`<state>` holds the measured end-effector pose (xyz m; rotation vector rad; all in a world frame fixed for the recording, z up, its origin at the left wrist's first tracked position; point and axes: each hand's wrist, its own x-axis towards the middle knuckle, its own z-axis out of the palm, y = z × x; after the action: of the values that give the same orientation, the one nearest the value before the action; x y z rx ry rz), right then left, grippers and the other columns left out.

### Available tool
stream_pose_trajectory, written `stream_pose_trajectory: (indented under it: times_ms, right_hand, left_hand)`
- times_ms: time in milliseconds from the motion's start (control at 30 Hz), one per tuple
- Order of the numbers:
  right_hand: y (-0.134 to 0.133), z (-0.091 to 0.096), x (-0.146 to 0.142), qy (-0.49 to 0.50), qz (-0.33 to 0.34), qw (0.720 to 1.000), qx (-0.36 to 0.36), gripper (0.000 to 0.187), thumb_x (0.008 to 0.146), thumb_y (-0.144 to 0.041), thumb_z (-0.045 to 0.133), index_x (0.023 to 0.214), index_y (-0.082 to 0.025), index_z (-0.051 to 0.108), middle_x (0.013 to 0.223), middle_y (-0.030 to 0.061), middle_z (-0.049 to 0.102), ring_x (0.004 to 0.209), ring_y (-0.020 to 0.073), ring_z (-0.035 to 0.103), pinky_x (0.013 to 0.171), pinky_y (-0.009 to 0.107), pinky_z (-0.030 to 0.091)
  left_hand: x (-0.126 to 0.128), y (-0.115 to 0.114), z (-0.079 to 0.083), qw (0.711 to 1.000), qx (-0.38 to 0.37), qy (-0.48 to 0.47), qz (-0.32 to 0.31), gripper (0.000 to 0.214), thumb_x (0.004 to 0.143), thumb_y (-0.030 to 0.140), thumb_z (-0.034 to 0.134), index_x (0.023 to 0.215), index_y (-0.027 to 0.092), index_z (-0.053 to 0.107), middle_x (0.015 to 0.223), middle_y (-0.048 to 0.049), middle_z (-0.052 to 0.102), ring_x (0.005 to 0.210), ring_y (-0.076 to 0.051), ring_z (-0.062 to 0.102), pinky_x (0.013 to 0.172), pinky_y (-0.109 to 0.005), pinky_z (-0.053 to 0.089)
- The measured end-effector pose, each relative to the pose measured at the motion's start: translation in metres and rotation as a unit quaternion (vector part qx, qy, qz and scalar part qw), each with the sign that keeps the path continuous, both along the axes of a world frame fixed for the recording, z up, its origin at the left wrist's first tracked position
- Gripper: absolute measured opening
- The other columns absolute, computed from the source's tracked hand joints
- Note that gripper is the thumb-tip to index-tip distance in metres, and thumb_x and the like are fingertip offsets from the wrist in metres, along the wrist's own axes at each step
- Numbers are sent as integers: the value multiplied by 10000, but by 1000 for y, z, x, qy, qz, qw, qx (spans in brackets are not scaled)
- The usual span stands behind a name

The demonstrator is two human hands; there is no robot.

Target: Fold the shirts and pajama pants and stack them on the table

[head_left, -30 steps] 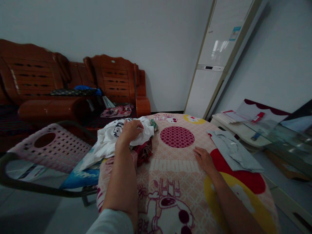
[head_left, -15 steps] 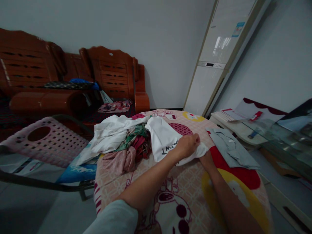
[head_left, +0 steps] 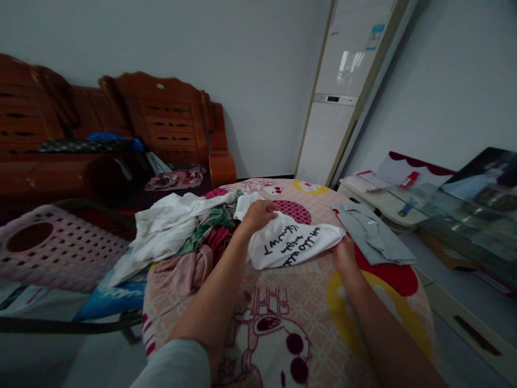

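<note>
A white T-shirt with black lettering (head_left: pixel 293 245) lies spread across the round table, which is covered by a pink cartoon-print cloth (head_left: pixel 291 318). My left hand (head_left: pixel 258 214) grips the shirt's far left part, fingers closed on the fabric. My right hand (head_left: pixel 345 253) holds the shirt's right edge, its fingers tucked under the cloth. Left of the shirt sits a heap of crumpled clothes (head_left: pixel 189 237), white, green, red and pink.
A folded grey garment (head_left: pixel 374 234) lies at the table's right edge. A pink perforated plastic chair (head_left: pixel 60 250) stands at the left. Wooden sofas (head_left: pixel 161 124) line the far wall. A tall white air conditioner (head_left: pixel 343 97) and a low cabinet with papers (head_left: pixel 383 188) stand at the right.
My left hand pulled the white shirt out of the heap and across to the right hand, then moved back left, spreading the shirt flat between both hands.
</note>
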<state>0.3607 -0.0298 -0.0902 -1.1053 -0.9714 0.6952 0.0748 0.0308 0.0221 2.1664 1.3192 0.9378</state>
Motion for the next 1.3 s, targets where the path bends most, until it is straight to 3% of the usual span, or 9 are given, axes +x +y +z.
stream_pose_trajectory:
  times_ms: [100, 267, 367, 533, 733, 1067, 1167, 1300]
  right_hand:
    - [5, 0, 7, 77, -19, 997, 24, 278, 660, -268, 581, 887, -161, 700, 804, 49, 739, 818, 216, 691, 806, 378, 568]
    - [7, 2, 10, 86, -9, 996, 37, 320, 648, -276, 579, 928, -183, 703, 778, 37, 725, 807, 223, 698, 843, 413, 569]
    - [6, 4, 8, 114, -6, 993, 25, 339, 639, -265, 589, 945, -163, 693, 822, 55, 738, 807, 231, 701, 806, 417, 582]
    - [3, 9, 6, 151, 0, 989, -7, 332, 651, -234, 575, 957, -159, 678, 897, 73, 751, 837, 236, 708, 781, 398, 589]
    - [4, 6, 9, 157, 3, 987, -12, 328, 661, -213, 565, 967, -161, 672, 895, 63, 752, 855, 227, 706, 797, 386, 581]
    - [7, -1, 13, 197, -2, 980, -2, 234, 613, -209, 625, 836, -172, 686, 780, 29, 738, 756, 208, 692, 708, 347, 576]
    - [8, -2, 14, 205, -9, 979, -11, 237, 605, -193, 611, 828, -175, 687, 772, 16, 733, 741, 199, 686, 701, 349, 575]
    - [8, -1, 13, 209, 6, 978, 0, 235, 600, -183, 623, 827, -177, 684, 799, 25, 739, 765, 207, 690, 739, 375, 579]
  left_hand:
    - [9, -3, -5, 999, -3, 12, -44, 192, 733, 133, 657, 896, 179, 748, 877, -28, 762, 812, -163, 697, 786, -277, 540]
    - [20, -6, -8, 995, -9, 33, -96, 181, 746, 126, 662, 888, 178, 761, 856, -28, 761, 785, -156, 692, 764, -266, 534]
    - [23, -5, -12, 994, -18, 52, -97, 197, 745, 139, 675, 913, 177, 770, 890, -36, 764, 815, -170, 698, 788, -272, 537]
    - [30, -3, -30, 991, 5, 101, -90, 325, 726, 140, 694, 1037, 206, 762, 1090, -41, 747, 1030, -214, 676, 956, -294, 496]
    - [31, 2, -48, 989, -8, 130, -72, 367, 722, 162, 710, 1084, 207, 753, 1056, -51, 754, 971, -224, 688, 916, -294, 509]
    - [27, 4, -41, 996, -13, 66, -58, 357, 769, 112, 616, 1095, 181, 744, 1109, -58, 741, 947, -184, 688, 873, -261, 520]
    - [27, 4, -33, 998, -12, 45, -51, 332, 751, 89, 601, 1037, 163, 754, 1011, -57, 758, 884, -178, 692, 839, -260, 521]
    - [35, -9, -18, 988, -44, 60, -133, 235, 805, 236, 621, 986, 152, 746, 905, -46, 755, 817, -178, 688, 774, -257, 514]
